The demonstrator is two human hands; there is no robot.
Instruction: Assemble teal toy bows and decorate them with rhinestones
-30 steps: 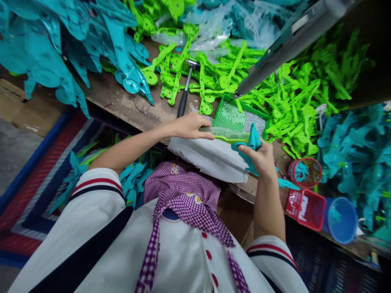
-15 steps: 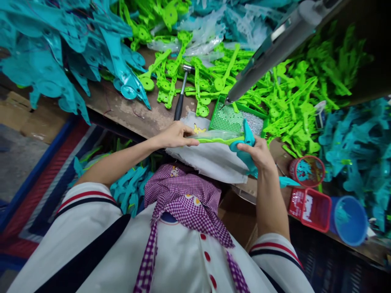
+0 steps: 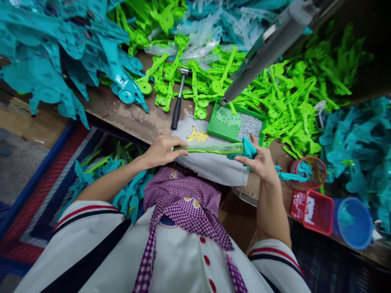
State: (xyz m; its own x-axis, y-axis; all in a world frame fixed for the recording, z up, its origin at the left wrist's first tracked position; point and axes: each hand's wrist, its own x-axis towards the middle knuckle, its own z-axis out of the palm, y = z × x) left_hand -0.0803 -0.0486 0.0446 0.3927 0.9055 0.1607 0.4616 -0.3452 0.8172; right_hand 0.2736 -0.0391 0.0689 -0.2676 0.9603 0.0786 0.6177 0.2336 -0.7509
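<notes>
A long plastic part (image 3: 210, 149), lime green along one edge with a clear piece over it, stretches level between my two hands. My left hand (image 3: 163, 151) pinches its left end between thumb and fingers. At the other end, my right hand (image 3: 260, 162) grips a teal plastic piece (image 3: 249, 149) that meets the green part; how they join is hidden by the fingers. Beneath lies a grey cloth (image 3: 210, 167) with a yellow cartoon figure (image 3: 197, 135). Just beyond it stands a green basket (image 3: 226, 124) holding small shiny metal bits.
A hammer (image 3: 180, 99) lies behind my left hand. A grey screwdriver-like tool (image 3: 262, 57) hangs over the basket. Lime-green parts (image 3: 293, 97) and teal parts (image 3: 61, 53) are heaped around. At right stand red baskets (image 3: 319, 213) and a blue bucket (image 3: 356, 224).
Both hands have moved slightly toward my body, the left one also leftward, carrying the plastic part. The teal piece has turned, and more of the yellow figure shows.
</notes>
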